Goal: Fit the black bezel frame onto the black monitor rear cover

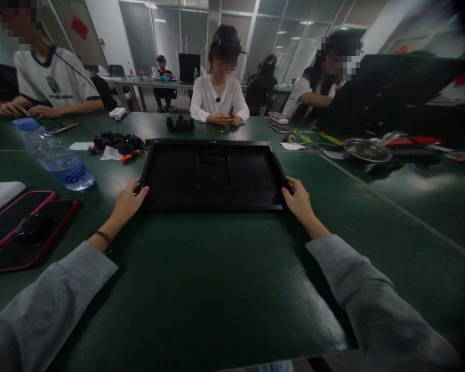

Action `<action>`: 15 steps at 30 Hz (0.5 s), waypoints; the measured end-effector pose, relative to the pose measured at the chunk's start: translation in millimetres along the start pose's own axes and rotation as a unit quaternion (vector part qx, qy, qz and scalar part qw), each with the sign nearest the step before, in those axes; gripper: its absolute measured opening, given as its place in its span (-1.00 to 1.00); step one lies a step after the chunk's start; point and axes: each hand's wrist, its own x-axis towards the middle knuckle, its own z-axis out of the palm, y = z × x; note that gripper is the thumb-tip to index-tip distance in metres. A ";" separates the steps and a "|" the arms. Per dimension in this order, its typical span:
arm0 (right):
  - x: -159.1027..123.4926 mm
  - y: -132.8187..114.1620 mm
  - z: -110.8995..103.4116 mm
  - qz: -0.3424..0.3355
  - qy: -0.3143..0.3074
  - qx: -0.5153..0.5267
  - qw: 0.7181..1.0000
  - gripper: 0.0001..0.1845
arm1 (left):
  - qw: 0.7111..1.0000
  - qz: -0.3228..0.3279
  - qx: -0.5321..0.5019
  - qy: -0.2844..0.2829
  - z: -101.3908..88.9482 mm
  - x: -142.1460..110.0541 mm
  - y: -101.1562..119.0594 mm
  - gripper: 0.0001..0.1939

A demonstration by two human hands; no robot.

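A wide black monitor casing (174, 178) lies on the green table in front of me. It looks like a shallow tray with a raised rim, and a rectangular outline shows at the middle of its inside. My left hand (132, 199) grips the casing's left side near the front corner, thumb over the rim. On the opposite side my right hand (297, 198) holds the right rim the same way. Most fingers of both hands are hidden behind the sides. A dark band circles my left wrist, and grey sleeves cover both forearms.
To the left are a tilted water bottle (58, 157), two red-edged phones (54, 219) and a black mouse (33, 227). Black parts (118, 142) lie behind. Yellow cables (312, 137) and a metal bowl (367, 149) are at right. Several people sit around.
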 end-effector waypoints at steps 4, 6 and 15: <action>0.8 4.3 1.7 -0.002 0.004 0.010 1.000 -0.42 | 1.000 0.012 0.001 0.006 0.5 -0.5 0.0 -0.41; 0.7 4.0 1.7 -0.002 0.006 0.010 1.000 -0.43 | 1.000 0.005 -0.001 0.003 0.0 -0.9 1.4 -0.41; -2.3 -6.2 -1.4 0.012 -0.002 0.010 1.000 -0.41 | 1.000 -0.012 -0.005 -0.006 -2.6 -1.5 5.1 -0.41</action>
